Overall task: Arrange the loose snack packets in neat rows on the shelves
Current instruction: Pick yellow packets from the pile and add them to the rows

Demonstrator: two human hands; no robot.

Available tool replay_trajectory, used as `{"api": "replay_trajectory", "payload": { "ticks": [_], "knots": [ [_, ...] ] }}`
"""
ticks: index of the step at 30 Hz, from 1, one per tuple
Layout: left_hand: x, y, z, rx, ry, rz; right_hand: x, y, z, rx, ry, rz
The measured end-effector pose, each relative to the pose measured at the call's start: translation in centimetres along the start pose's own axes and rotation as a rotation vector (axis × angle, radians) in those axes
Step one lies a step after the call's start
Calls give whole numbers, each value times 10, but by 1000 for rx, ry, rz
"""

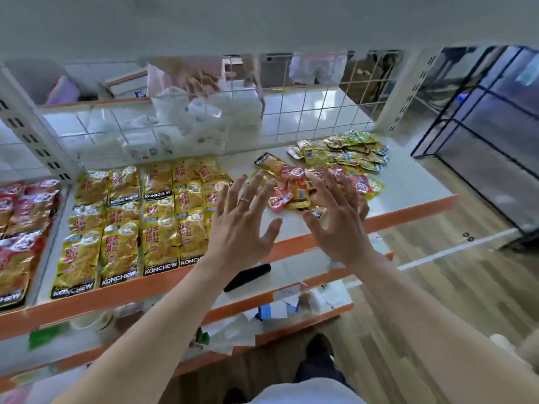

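On the left half of the shelf (408,182), large packets (131,217) in rows from front edge to back. Further left, in the next bay, more large packets (20,228). Right of the rows, mid-shelf, loose small packets (294,185) scattered. Behind these, toward the back right corner, a heap of small packets (344,150). Behind everything, a wire grid (306,112). Below, a lower shelf (291,269) with a flat bar (248,277) on it.
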State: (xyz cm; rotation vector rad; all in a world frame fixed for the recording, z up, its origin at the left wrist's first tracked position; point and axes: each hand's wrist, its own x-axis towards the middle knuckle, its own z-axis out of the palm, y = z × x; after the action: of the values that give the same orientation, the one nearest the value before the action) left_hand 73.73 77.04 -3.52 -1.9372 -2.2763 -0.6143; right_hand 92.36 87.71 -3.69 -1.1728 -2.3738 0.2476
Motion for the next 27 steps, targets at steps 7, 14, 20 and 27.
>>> {"api": "replay_trajectory", "payload": {
  "ticks": [7,14,20,27],
  "knots": [
    [32,41,36,-12,-27,14,11,60,-10,3,-45,45],
    [87,96,68,-19,-63,2,54,147,-22,9,-92,93],
    [138,137,99,11,-96,4,100,221,-27,-9,-177,128],
    [171,169,128,56,-171,-72,148,267,-15,-29,-339,78]
  ]
}}
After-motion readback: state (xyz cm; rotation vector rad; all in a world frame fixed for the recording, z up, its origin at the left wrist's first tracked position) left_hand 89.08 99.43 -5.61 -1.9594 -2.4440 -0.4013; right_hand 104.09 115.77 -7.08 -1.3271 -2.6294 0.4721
